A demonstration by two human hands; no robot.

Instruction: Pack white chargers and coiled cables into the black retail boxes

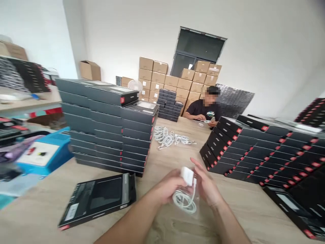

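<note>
My left hand [170, 185] is closed, its thumb and fingers gripping a white power adapter [187, 176]. A coiled white cable [185, 201] hangs below the adapter. A clear plastic bag [195, 212] appears to surround the cable, though blur hides its exact edges. Close by on the other side is my right hand [207, 186], its fingers stretched out beside the adapter and bag; whether it touches the bag is hard to tell. To the left, a flat black box [101, 196] with a dark panel lies on the wooden table [157, 227].
Tall stacks of black boxes stand at the left [106, 125] and right [254, 149]. Beyond my hands lies a pile of white cables [170, 137]. A co-worker [205, 108] sits across the table, handling something white. Cardboard cartons [162, 79] line the back wall.
</note>
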